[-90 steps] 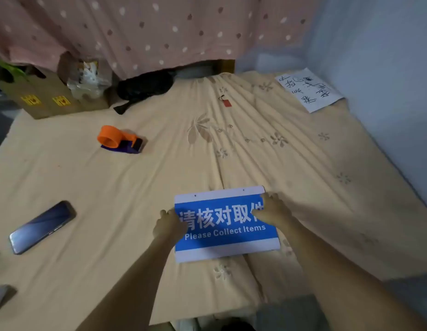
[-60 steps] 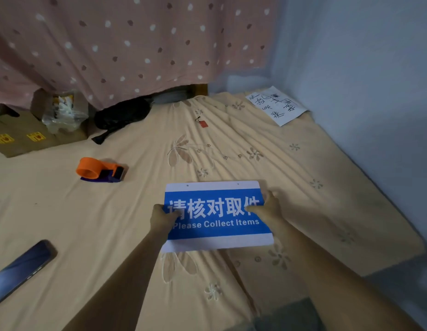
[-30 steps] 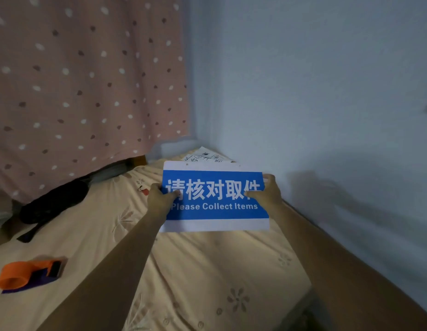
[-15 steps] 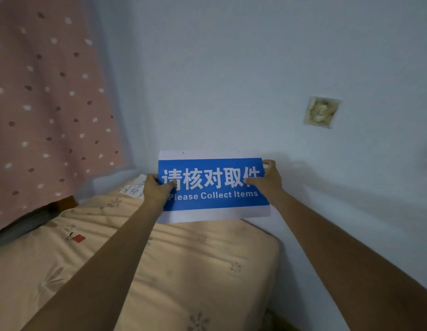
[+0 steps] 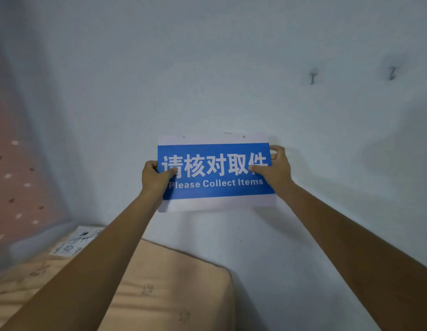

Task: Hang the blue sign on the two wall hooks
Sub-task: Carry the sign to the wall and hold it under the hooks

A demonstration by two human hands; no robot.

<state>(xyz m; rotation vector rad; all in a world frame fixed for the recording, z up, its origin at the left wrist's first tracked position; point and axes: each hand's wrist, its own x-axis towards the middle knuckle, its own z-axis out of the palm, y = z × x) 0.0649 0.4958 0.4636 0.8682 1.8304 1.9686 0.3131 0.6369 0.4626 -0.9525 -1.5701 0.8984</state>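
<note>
Nearest, below both forearms, lies a bed point(image 5: 164, 290) under a soft peach sheet with faint flower prints, and a white paper with handwritten characters point(image 5: 75, 240) rests on it, down and to the outside of the left arm. Further out, the left hand point(image 5: 155, 179) pinches the left edge of the blue sign point(image 5: 215, 173), thumb on its face; the right hand point(image 5: 276, 172) pinches the right edge the same way. The sign is a flat, stiff-looking rectangle, glossy blue with white borders, held upright in front of the wall. Two small holes point(image 5: 243, 136) sit along its top border, just above the hands. Farthest, up and to the right of the right hand, the two wall hooks point(image 5: 313, 76) stand as thin dark metal pegs on the pale, matte wall point(image 5: 207, 68). To hang it well, I judge the sign should travel up and right, kept level, until each hole meets a hook.
</note>
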